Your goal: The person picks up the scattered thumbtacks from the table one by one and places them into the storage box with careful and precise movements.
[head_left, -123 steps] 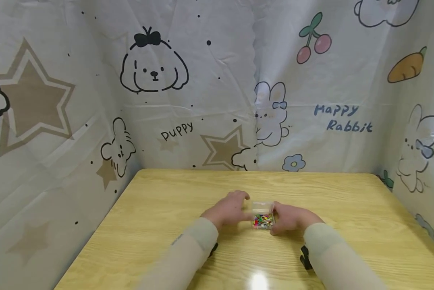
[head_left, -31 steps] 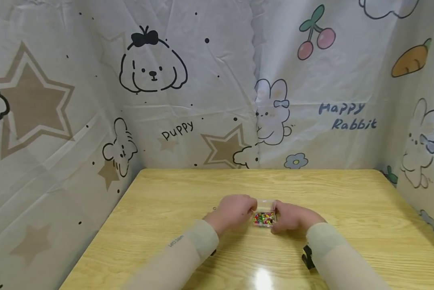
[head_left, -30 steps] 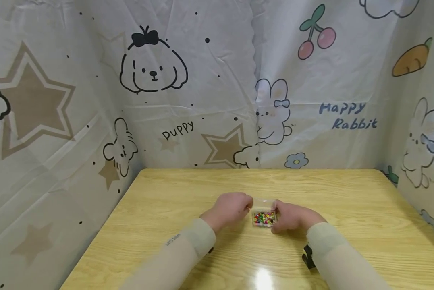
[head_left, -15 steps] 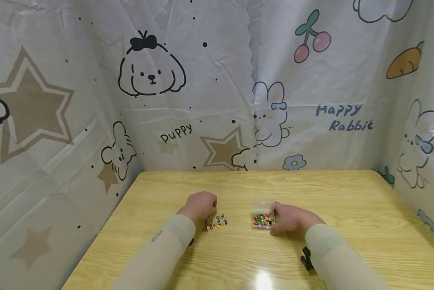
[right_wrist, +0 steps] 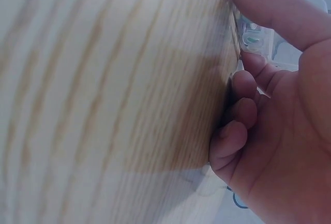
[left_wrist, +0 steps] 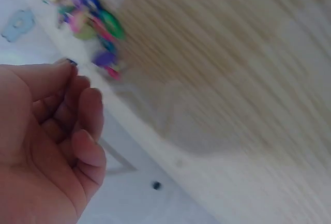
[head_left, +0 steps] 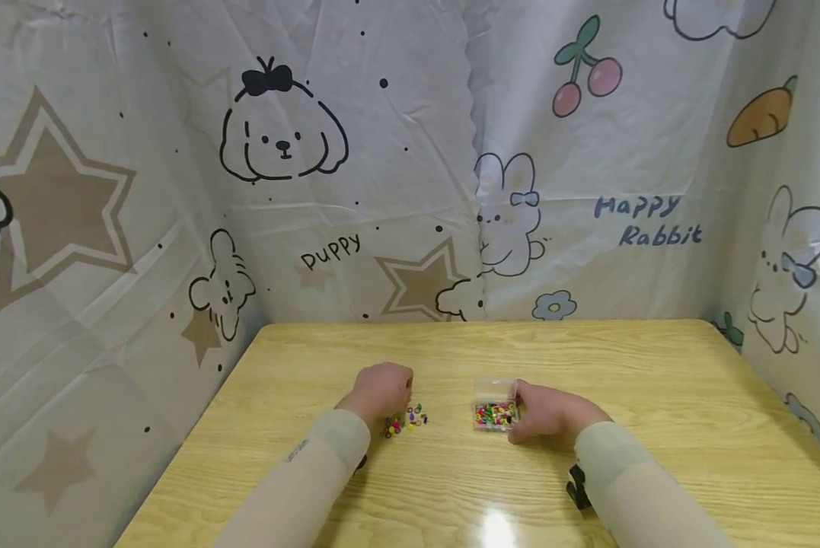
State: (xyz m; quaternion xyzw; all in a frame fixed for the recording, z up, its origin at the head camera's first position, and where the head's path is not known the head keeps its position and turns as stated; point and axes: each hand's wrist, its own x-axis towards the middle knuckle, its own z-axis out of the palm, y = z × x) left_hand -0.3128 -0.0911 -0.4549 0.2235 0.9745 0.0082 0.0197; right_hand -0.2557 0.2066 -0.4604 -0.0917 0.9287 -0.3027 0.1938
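In the head view my right hand [head_left: 548,411] grips the right side of a small clear plastic box [head_left: 495,390] with its lid raised. Many tiny multicoloured pieces [head_left: 493,415] fill it. In the right wrist view, thumb and fingertip hold the box [right_wrist: 262,42] by its edges. My left hand [head_left: 380,392] is off to the left, beside a loose pile of small bright ring-like pieces [head_left: 396,425] on the table. Close up, thumb and index fingertip pinch a tiny dark piece [left_wrist: 71,62], its kind too small to make out. The other fingers curl loosely near the pile [left_wrist: 85,25].
The light wooden table [head_left: 314,358] reaches back to a white printed curtain [head_left: 355,205]. Both forearms come in from the front, in pale sleeves [head_left: 300,472]. A dark wrist device [head_left: 577,487] shows under the right cuff.
My left hand has moved from the box leftward to the pile, which it had covered from view, and has stayed there over the last half second. The right hand keeps holding the box.
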